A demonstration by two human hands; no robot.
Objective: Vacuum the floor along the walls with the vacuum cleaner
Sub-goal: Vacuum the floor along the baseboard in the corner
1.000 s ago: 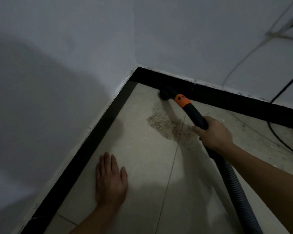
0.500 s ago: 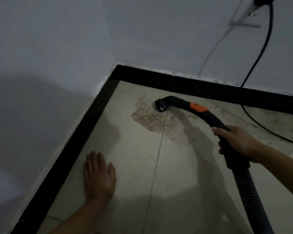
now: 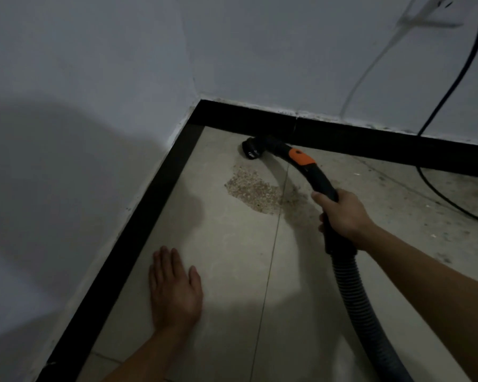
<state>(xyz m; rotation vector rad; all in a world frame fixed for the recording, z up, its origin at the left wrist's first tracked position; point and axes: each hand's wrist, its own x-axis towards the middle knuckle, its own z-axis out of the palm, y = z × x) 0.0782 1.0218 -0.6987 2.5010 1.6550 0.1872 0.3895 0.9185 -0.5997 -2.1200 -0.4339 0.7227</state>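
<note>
Right hand [image 3: 345, 213] grips the vacuum wand [image 3: 319, 179] — nozzle [image 3: 250, 151] seemingly at baseboard [image 3: 370, 142]; left hand [image 3: 174, 288] flat, spread.

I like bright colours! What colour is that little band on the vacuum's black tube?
Orange. The band sits just behind the nozzle, clearest in the head view.

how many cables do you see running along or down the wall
2. A black cable drops down the right wall and curves across the floor at the right edge. A thin white cable runs down the same wall to its left. More may lie out of view.
</note>
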